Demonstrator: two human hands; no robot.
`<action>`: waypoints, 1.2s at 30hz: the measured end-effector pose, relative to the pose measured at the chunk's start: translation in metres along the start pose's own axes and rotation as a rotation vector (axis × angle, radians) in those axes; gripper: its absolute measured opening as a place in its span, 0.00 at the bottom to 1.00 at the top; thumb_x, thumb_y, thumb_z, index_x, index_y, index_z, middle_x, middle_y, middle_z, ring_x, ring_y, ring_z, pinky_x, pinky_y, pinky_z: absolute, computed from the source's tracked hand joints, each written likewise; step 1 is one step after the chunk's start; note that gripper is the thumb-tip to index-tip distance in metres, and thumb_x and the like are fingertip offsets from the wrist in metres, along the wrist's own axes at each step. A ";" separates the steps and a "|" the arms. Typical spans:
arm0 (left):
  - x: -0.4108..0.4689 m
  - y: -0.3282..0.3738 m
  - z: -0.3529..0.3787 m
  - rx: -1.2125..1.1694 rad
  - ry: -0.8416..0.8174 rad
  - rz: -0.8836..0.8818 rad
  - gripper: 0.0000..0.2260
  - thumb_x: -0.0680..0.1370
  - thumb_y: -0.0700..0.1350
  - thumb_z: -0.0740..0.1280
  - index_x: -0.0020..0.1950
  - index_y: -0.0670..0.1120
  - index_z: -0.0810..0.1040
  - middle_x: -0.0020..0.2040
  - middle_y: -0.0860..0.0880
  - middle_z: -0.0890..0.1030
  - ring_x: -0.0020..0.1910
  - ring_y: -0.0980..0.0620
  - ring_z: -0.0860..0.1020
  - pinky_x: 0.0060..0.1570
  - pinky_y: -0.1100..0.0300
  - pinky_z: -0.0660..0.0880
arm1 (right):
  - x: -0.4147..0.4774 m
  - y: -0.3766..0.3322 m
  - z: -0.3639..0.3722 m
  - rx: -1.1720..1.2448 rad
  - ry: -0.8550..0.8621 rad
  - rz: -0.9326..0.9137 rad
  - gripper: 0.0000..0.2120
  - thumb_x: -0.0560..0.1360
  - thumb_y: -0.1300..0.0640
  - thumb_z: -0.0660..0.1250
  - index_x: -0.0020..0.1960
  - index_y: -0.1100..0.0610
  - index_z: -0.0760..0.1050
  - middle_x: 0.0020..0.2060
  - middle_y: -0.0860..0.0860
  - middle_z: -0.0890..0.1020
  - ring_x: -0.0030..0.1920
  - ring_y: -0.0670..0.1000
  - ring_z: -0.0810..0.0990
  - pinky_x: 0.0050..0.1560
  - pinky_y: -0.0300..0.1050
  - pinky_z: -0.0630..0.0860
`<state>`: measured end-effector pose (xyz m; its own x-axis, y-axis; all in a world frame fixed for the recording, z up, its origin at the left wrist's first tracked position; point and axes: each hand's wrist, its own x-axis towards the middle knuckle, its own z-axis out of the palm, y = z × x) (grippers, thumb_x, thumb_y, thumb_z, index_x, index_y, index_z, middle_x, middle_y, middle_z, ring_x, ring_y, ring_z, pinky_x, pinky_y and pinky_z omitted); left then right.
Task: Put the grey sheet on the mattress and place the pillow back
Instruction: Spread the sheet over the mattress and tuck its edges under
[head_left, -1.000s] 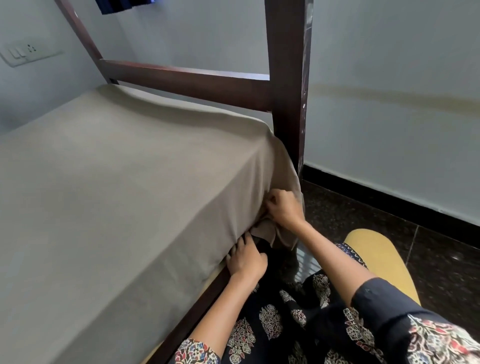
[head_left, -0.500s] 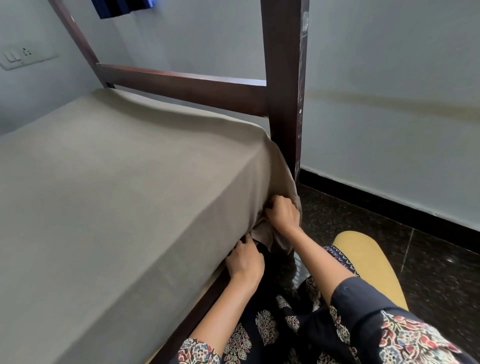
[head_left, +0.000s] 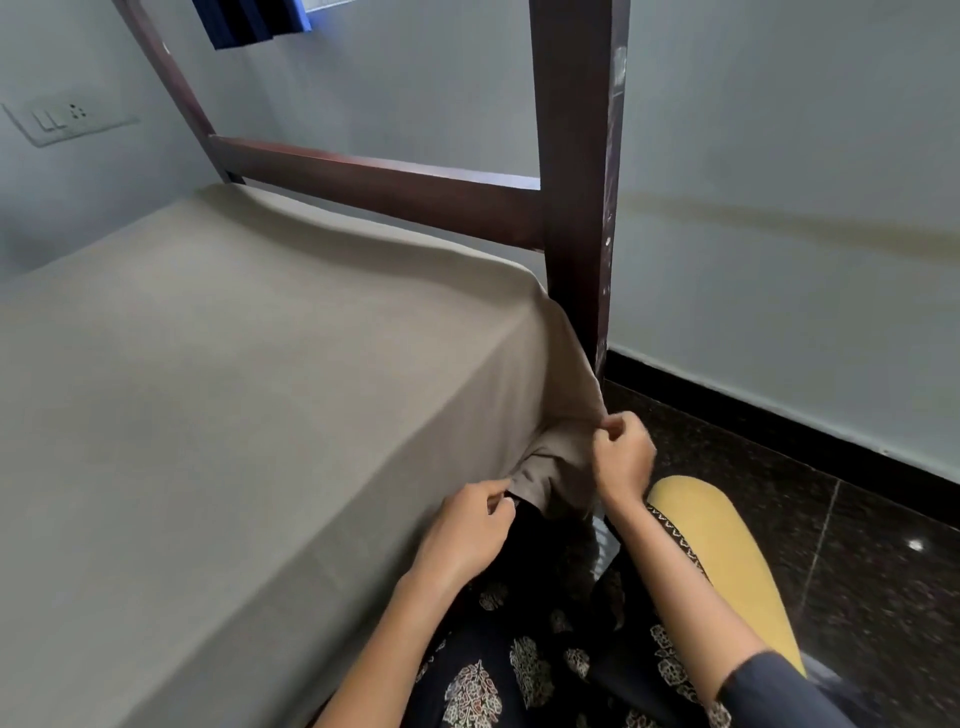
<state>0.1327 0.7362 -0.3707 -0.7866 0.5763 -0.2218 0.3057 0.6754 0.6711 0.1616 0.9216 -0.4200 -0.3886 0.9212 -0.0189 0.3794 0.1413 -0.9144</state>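
Most of the grey sheet (head_left: 249, 395) already lies flat over the mattress, covering its top and near side. My left hand (head_left: 462, 530) pinches the lower hem, I think to keep that edge taut. My right hand (head_left: 621, 454) pinches the loose corner flap (head_left: 561, 467) just beside the bedpost (head_left: 576, 208), holding it out so it can be folded and tucked under. No pillow is in view.
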 end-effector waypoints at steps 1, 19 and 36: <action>0.004 0.004 0.000 -0.070 0.016 0.005 0.16 0.78 0.44 0.61 0.65 0.48 0.76 0.61 0.51 0.80 0.61 0.55 0.77 0.63 0.62 0.70 | -0.002 0.001 -0.002 0.041 0.044 0.026 0.04 0.73 0.63 0.64 0.47 0.59 0.75 0.49 0.55 0.77 0.45 0.53 0.75 0.42 0.42 0.65; 0.053 0.054 0.028 0.087 0.148 0.457 0.18 0.76 0.34 0.60 0.65 0.42 0.76 0.66 0.48 0.75 0.67 0.53 0.71 0.67 0.68 0.61 | 0.031 0.014 -0.020 0.094 -0.408 -0.015 0.20 0.80 0.56 0.60 0.30 0.56 0.63 0.26 0.51 0.67 0.31 0.49 0.66 0.32 0.46 0.59; 0.079 0.035 0.055 -0.121 0.287 0.227 0.21 0.72 0.27 0.57 0.59 0.40 0.80 0.61 0.47 0.79 0.62 0.50 0.75 0.62 0.73 0.64 | 0.018 -0.004 -0.014 0.034 -0.148 -0.139 0.03 0.73 0.60 0.67 0.41 0.56 0.79 0.38 0.51 0.81 0.42 0.52 0.78 0.41 0.45 0.72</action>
<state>0.1109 0.8307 -0.4034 -0.8296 0.5412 0.1375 0.4373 0.4765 0.7627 0.1651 0.9431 -0.4112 -0.5558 0.8297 0.0515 0.2855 0.2487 -0.9256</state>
